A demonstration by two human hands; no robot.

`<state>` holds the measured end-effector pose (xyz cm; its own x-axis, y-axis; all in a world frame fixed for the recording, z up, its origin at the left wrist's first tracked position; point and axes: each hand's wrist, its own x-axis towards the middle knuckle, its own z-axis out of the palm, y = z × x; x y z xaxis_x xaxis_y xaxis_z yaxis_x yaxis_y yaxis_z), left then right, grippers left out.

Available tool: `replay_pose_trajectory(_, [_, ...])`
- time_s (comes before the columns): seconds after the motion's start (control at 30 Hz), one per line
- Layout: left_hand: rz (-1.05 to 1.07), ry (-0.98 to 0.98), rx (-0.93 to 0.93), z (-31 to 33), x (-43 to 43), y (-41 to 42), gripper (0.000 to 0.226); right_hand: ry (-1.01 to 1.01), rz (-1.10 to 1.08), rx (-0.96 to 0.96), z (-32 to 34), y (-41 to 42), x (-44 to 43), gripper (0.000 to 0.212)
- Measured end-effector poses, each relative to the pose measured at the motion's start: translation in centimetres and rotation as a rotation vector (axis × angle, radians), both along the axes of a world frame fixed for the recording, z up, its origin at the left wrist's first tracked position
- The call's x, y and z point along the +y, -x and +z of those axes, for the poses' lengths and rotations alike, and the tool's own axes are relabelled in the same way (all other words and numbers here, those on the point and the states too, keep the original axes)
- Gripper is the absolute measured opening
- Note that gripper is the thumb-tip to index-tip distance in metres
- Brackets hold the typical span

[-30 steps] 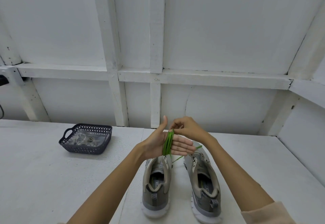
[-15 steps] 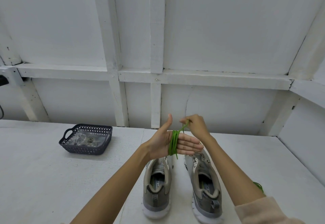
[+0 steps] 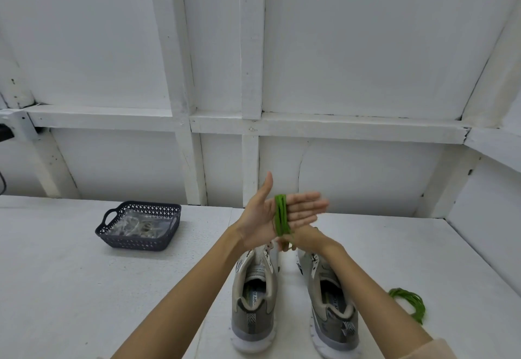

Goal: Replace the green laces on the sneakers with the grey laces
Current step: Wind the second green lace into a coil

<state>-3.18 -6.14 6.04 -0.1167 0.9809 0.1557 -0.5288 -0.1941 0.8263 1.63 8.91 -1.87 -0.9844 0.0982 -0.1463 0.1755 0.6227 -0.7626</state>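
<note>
Head view: above the sneakers (image 3: pixel 253 302), the left hand (image 3: pixel 259 214) is held flat with straight fingers and the green lace (image 3: pixel 281 214) is wound around it. Just beneath, the right hand (image 3: pixel 306 238) pinches the lace's end.

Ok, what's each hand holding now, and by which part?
The green lace is coiled round the straight fingers of the left hand. The right hand pinches its loose end just under the coil.
</note>
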Motion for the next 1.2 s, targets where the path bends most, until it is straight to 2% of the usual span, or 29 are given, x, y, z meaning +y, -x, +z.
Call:
replay_pose_trajectory(0.03, [0.050, -0.004, -0.010, 0.0, 0.0, 0.4, 0.097, -0.057, 0.064, -0.038, 0.8, -0.4, -0.9, 0.009])
replay_pose_trajectory(0.1, [0.151, 0.015, -0.024, -0.1, -0.1, 1.3, 0.096, -0.040, 0.156, -0.053, 2.1, -1.3, -2.2, 0.006])
replay_pose_trajectory(0.2, [0.283, 0.067, -0.002, -0.6, -0.5, 2.7, 0.092, -0.021, 0.246, -0.110, 2.3, -2.5, -2.0, 0.023])
replay_pose_trajectory(0.27, [0.336, 0.109, 0.008, -1.2, -0.8, 3.3, 0.090, -0.024, 0.271, -0.117, 3.6, -3.4, -2.3, 0.027])
replay_pose_trajectory(0.37, [0.360, 0.149, 0.010, -2.0, -1.0, 3.7, 0.089, -0.103, 0.362, -0.094, 7.1, -4.5, -2.5, 0.028])
replay_pose_trajectory(0.5, [0.359, 0.168, -0.002, -2.8, -0.8, 3.8, 0.090, -0.269, 0.474, -0.181, 10.8, -5.2, -3.5, 0.029])
replay_pose_trajectory(0.67, [0.315, 0.226, 0.020, -3.1, -0.4, 3.4, 0.097, -0.354, 0.547, -0.217, 13.7, -5.1, -5.0, 0.024])
replay_pose_trajectory(0.77, [0.240, 0.260, 0.059, -3.1, -0.3, 2.4, 0.100, -0.382, 0.501, -0.075, 15.3, -4.3, -4.9, 0.016])
replay_pose_trajectory(0.87, [0.136, 0.251, 0.046, -3.5, -0.3, 1.7, 0.107, -0.483, 0.350, 0.105, 16.0, -2.9, -3.7, 0.020])
replay_pose_trajectory(0.93, [0.020, 0.229, 0.047, -3.5, -0.4, 1.5, 0.115, -0.500, 0.246, 0.157, 15.7, -1.8, -2.7, 0.019])
replay_pose_trajectory(1.07, [-0.129, 0.212, 0.081, -3.3, -0.6, 1.1, 0.121, -0.335, 0.133, 0.243, 13.9, -0.3, -0.7, 0.016])
replay_pose_trajectory(1.2, [-0.163, 0.233, 0.096, -3.0, -0.7, 1.1, 0.122, -0.222, 0.046, 0.273, 9.9, 0.5, 0.9, 0.015])
